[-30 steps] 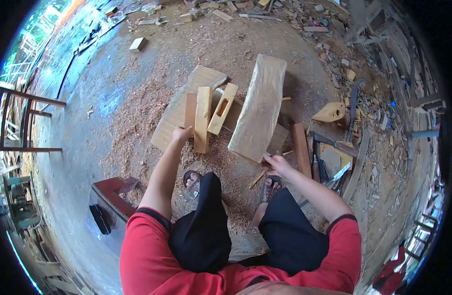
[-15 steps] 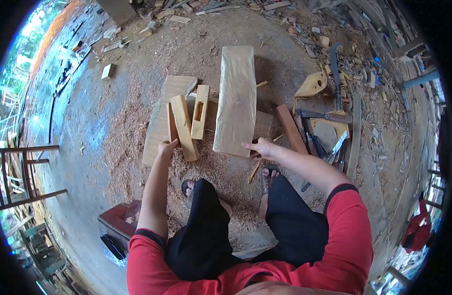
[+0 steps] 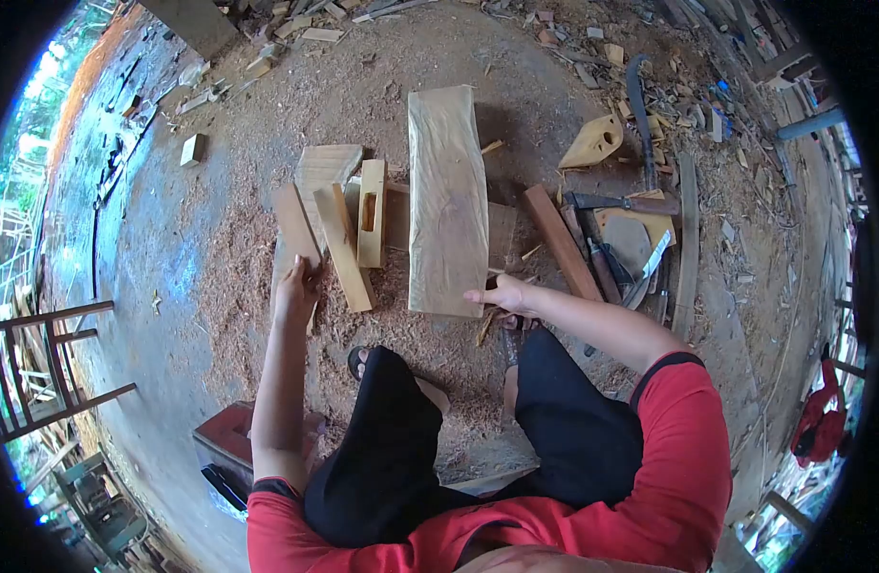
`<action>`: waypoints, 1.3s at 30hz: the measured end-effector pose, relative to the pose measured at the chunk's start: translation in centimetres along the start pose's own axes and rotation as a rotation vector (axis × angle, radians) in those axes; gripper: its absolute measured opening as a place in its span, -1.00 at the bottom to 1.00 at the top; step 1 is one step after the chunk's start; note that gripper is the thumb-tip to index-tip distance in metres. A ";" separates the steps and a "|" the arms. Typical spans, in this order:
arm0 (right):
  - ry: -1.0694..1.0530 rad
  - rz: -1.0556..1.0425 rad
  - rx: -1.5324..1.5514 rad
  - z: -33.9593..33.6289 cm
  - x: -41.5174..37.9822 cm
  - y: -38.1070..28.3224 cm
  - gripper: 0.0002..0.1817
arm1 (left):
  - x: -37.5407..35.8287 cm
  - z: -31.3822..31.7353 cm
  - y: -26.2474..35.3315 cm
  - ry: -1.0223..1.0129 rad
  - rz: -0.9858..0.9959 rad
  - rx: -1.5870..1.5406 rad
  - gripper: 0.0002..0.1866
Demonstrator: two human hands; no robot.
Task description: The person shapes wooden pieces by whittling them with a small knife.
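Note:
My right hand (image 3: 504,295) grips the near right corner of a wide pale wooden plank (image 3: 447,205), thumb on top and fingers underneath. My left hand (image 3: 296,286) is closed around the near end of a narrow brown wood strip (image 3: 297,222), which slants over another pale board (image 3: 327,164). Between my hands lie a yellowish wood bar (image 3: 344,250) and a wooden block with a rectangular slot (image 3: 372,215). A darker board (image 3: 502,229) shows partly from beneath the wide plank.
To the right lie a reddish wood bar (image 3: 562,244), a carved wooden piece with a hole (image 3: 589,145), a curved blade (image 3: 636,91) and several hand tools. Shavings (image 3: 234,306) cover the ground. A dark red box (image 3: 231,430) stands near my left leg.
My left hand has moved left and lower, pulling the brown strip away from the yellowish bar. The wide plank's near end sits slightly lower in view, still in my right hand.

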State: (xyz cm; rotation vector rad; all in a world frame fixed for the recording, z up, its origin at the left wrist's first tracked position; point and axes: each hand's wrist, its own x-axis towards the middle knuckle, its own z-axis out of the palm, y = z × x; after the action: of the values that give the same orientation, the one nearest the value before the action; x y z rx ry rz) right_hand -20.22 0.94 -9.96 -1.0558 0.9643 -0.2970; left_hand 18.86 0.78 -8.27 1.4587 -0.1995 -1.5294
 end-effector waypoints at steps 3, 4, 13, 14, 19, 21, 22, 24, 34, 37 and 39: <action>-0.056 0.201 -0.049 -0.2 -1.9 -2.5 -0.42 | -1.1 3.4 -0.5 -0.022 0.057 -0.057 -0.79; -0.055 0.408 -0.096 -0.7 -1.7 -2.7 -0.43 | -2.3 5.0 -0.1 -0.083 0.040 -0.026 -0.78; 0.247 -0.153 -0.663 -0.8 -4.6 -8.3 0.03 | -8.4 15.5 -4.6 -0.483 -0.198 0.400 -0.66; 0.156 -0.300 -0.641 -0.3 -5.1 -8.9 0.15 | -8.2 15.5 -5.5 -0.589 -0.261 0.434 -0.63; 0.041 -0.383 -0.906 0.9 -5.3 -5.4 0.21 | -8.6 16.4 -8.2 -0.756 -0.279 0.833 -0.51; -0.025 -0.277 -0.976 1.1 -5.6 -5.1 0.22 | -8.3 16.6 -8.6 -0.794 -0.431 0.964 -0.52; 0.012 -0.304 -1.021 1.4 -5.9 -5.1 0.13 | -8.7 17.1 -8.2 -0.873 -0.389 0.981 -0.50; 0.042 -0.246 -1.091 1.9 -6.3 -4.7 0.05 | -8.3 17.2 -8.7 -0.949 -0.370 1.100 -0.51; 0.115 -0.350 -1.054 3.3 -7.3 -3.1 -0.24 | -11.8 19.5 -5.7 -0.756 0.200 1.871 -0.10; 0.159 -0.329 -0.968 3.3 -6.4 -2.2 -0.15 | -12.0 18.9 -6.6 -0.605 0.312 1.753 0.12; 0.200 -0.354 -0.892 3.5 -6.0 -1.9 -0.10 | -11.2 18.2 -7.5 -0.610 0.444 1.671 0.19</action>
State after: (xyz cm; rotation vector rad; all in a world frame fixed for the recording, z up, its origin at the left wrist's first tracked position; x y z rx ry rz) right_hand -20.50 5.86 -4.74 -2.0541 1.1106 -0.2649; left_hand -2.40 3.81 -1.00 1.7255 -2.4120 -1.2488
